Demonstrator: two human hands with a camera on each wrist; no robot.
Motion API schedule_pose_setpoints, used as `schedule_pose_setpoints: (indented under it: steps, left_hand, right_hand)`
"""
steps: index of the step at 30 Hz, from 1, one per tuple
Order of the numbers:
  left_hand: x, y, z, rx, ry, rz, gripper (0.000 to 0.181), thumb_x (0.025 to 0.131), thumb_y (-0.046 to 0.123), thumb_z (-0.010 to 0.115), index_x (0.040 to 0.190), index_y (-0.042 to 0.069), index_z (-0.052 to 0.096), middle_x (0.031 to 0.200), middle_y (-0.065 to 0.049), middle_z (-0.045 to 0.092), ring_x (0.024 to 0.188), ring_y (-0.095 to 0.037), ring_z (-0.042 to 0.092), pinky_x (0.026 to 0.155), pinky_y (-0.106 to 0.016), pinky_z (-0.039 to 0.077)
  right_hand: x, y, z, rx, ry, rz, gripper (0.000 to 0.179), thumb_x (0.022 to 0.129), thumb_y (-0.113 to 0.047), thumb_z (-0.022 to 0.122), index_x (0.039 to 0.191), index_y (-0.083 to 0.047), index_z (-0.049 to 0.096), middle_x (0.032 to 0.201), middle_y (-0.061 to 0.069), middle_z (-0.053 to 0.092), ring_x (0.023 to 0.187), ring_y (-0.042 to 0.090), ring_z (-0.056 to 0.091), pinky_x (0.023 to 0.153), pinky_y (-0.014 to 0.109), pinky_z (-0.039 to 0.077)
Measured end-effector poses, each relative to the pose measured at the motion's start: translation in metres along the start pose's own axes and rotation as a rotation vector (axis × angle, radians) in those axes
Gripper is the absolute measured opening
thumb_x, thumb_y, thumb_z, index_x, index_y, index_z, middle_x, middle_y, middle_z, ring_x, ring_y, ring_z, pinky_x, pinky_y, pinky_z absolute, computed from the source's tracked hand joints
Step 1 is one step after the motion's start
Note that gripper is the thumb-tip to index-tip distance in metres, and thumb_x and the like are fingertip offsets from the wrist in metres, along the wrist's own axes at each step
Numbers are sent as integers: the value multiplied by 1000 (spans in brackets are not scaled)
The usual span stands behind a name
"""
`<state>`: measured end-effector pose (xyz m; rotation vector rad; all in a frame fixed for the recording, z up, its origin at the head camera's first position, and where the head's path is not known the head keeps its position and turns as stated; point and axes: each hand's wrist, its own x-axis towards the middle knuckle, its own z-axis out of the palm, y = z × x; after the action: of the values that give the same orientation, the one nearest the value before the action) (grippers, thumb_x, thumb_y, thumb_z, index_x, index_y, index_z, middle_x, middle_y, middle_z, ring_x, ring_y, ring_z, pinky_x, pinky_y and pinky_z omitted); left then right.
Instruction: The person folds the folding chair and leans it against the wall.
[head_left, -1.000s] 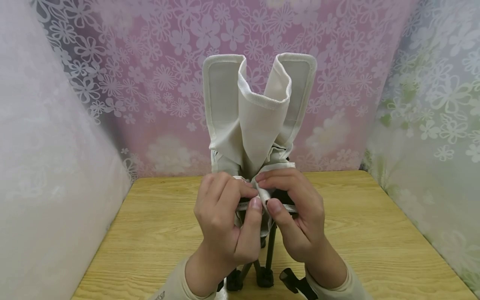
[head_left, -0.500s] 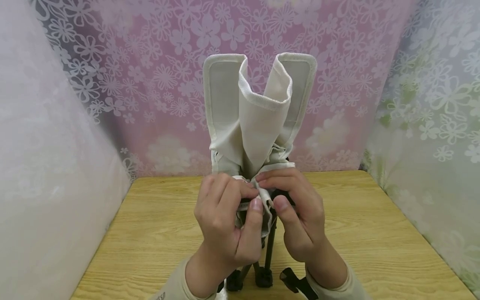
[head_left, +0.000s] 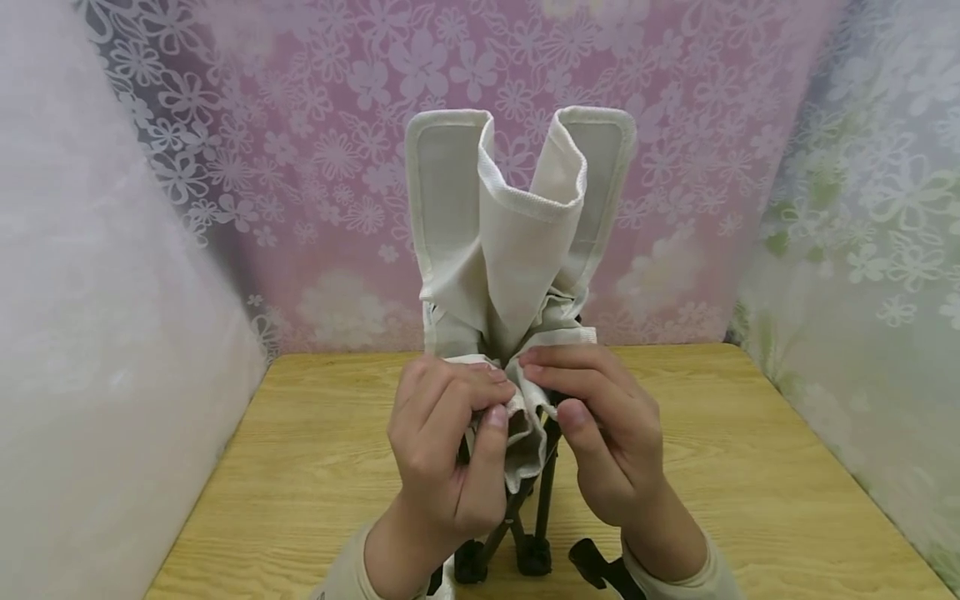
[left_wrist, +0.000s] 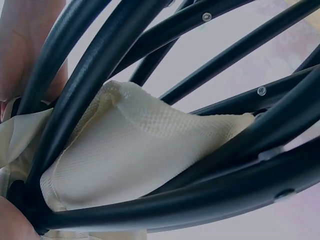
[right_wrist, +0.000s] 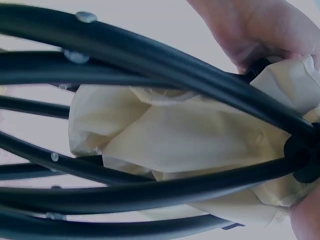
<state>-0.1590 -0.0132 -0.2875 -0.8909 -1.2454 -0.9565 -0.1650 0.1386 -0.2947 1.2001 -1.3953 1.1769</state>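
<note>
A small folding chair with cream fabric point(head_left: 528, 258) and a dark tube frame point(head_left: 548, 483) stands bunched up on the table. Its tall back panel is folded into a deep channel between two side flaps. My left hand point(head_left: 450, 450) pinches the fabric's left front part between thumb and fingers. On the opposite side my right hand point(head_left: 611, 442) grips the right front corner. Between them a loose fold point(head_left: 527, 458) sags. In the left wrist view, the seat cloth point(left_wrist: 125, 155) lies among dark tubes. A black joint point(right_wrist: 301, 152) sits beside the fabric in the right wrist view.
The wooden table point(head_left: 315, 467) extends on both sides of the chair. Near my right sleeve lies a black curved part point(head_left: 600, 568), partly hidden. A pink flowered curtain point(head_left: 330, 167) hangs behind, with pale sheets at left and right.
My hands have drawn slightly apart, the right one moving to the right. The fabric fold between them has widened and hangs lower. The back panel stays nearly where it was.
</note>
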Motion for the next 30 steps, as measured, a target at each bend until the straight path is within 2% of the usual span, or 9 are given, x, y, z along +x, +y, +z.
schedule_pose_setpoints:
  steps: [8,16,22,30]
  left_hand:
    - [0,0,1,-14,25,7,17,79,-4,54,81,-1,71,76,-11,69,77,-28,68,77,-39,52]
    - [-1,0,1,-3,27,32,17,83,-3,54,82,-2,71,78,-13,70,80,-29,69,79,-42,53]
    - [-7,-1,2,1,41,60,19,90,0,54,84,-4,71,84,-16,70,84,-32,66,82,-43,52]
    - [-15,-3,1,2,48,54,21,95,3,54,86,-5,71,88,-17,69,89,-34,65,87,-45,50]
  right_hand:
    - [-1,-1,-4,-30,-41,-12,39,110,-16,50,106,17,70,116,25,72,118,28,69,108,31,53]
    - [0,0,-3,-33,-8,-49,39,110,-17,52,105,17,69,113,27,71,116,28,69,107,31,54]
    - [-4,2,-4,-43,-3,-52,38,111,-17,51,106,18,66,114,29,70,118,28,68,107,30,53]
    - [-8,4,-5,-69,7,-75,40,112,-19,50,103,18,65,111,31,68,117,30,68,108,32,53]
